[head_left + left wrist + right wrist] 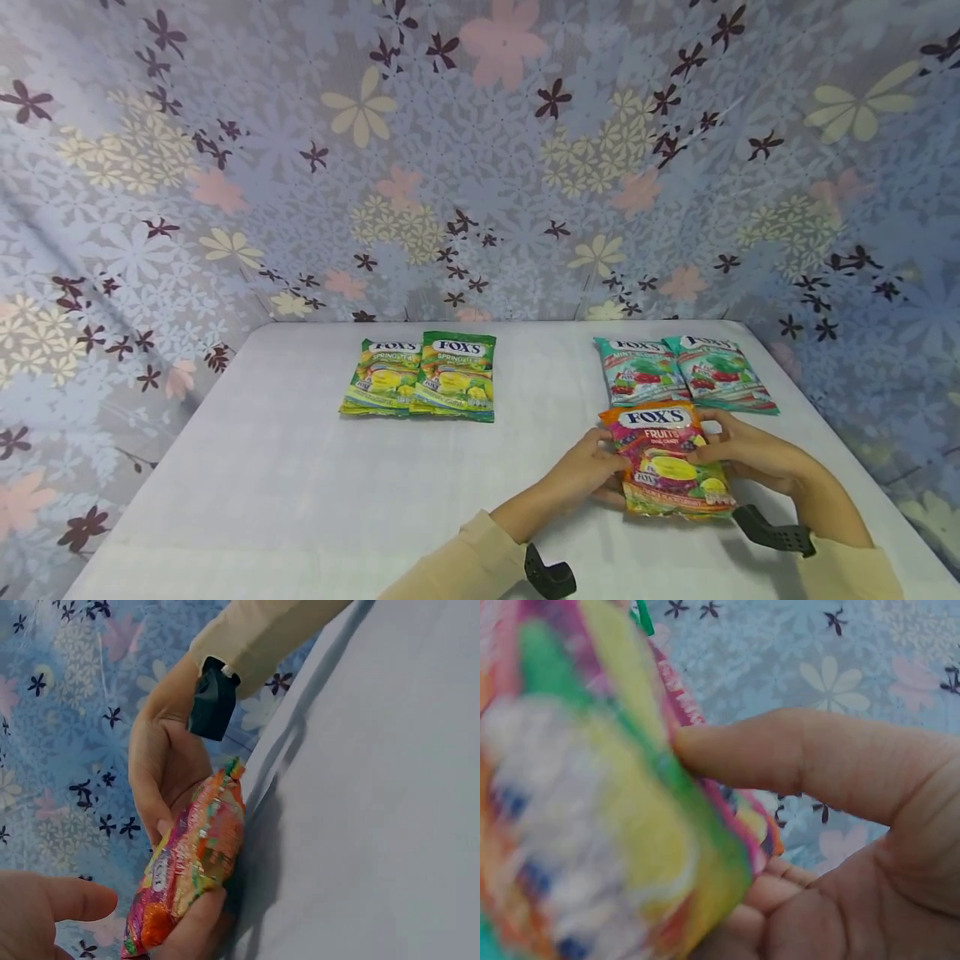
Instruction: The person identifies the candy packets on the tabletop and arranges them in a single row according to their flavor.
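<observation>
An orange and pink Fox's Fruits candy packet (667, 462) is held between both hands at the near right of the white table (300, 483). My left hand (603, 467) grips its left edge and my right hand (705, 450) grips its right edge, thumbs on the printed face. The left wrist view shows the packet (191, 862) tilted up on its side close to the tabletop, with a finger (199, 919) curled under it. In the right wrist view the packet (592, 810) is blurred and my thumb (795, 757) presses on it.
Two green Fox's packets (416, 375) lie side by side at the back middle. Two teal Fox's packets (682, 371) lie at the back right, just beyond the held one. A flowered cloth (480, 167) hangs behind and around the table.
</observation>
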A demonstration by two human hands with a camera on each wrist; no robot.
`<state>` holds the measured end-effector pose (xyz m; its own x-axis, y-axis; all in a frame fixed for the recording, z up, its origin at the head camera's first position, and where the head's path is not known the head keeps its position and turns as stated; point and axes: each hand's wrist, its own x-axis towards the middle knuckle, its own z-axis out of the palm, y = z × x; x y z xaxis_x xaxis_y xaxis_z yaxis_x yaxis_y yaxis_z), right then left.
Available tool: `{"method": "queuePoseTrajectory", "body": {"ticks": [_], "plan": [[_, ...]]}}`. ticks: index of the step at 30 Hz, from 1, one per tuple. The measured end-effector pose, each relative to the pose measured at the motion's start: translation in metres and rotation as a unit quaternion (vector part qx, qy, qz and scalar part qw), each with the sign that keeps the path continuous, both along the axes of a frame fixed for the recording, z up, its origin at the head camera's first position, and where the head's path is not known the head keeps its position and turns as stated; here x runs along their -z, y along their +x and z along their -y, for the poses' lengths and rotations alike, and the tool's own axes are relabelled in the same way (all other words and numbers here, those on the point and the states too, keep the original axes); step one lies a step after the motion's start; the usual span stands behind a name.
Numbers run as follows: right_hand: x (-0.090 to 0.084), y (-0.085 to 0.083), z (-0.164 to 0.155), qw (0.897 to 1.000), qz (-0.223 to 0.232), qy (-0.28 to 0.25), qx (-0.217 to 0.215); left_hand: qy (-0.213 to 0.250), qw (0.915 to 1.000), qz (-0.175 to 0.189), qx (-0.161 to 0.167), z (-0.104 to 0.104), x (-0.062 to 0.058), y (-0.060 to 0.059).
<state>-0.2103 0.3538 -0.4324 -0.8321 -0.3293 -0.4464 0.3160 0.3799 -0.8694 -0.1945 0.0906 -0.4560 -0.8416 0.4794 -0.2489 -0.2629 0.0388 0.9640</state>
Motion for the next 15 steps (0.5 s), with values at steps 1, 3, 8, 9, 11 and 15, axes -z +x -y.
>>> {"method": "queuePoseTrajectory", "body": {"ticks": [1,3,8,9,11,15], "plan": [[0.000,-0.001,0.002,1.000,-0.003,-0.007,-0.001,-0.002,1.0000,-0.009,0.000,0.003,-0.001,-0.001],[-0.002,-0.003,0.006,1.000,-0.012,-0.016,-0.003,-0.014,0.9996,-0.025,-0.002,0.010,-0.002,-0.005],[-0.004,-0.007,0.024,0.999,-0.038,-0.029,-0.001,-0.047,0.9969,-0.062,-0.011,0.028,-0.004,-0.017],[-0.005,-0.008,0.029,0.999,-0.046,-0.028,-0.004,-0.052,0.9964,-0.066,-0.014,0.031,-0.004,-0.019],[-0.005,-0.011,0.037,0.998,-0.057,-0.028,-0.003,-0.060,0.9954,-0.072,-0.017,0.038,-0.004,-0.024],[-0.004,-0.016,0.053,0.997,-0.068,-0.034,-0.001,-0.071,0.9944,-0.075,-0.021,0.052,-0.001,-0.033]]}}
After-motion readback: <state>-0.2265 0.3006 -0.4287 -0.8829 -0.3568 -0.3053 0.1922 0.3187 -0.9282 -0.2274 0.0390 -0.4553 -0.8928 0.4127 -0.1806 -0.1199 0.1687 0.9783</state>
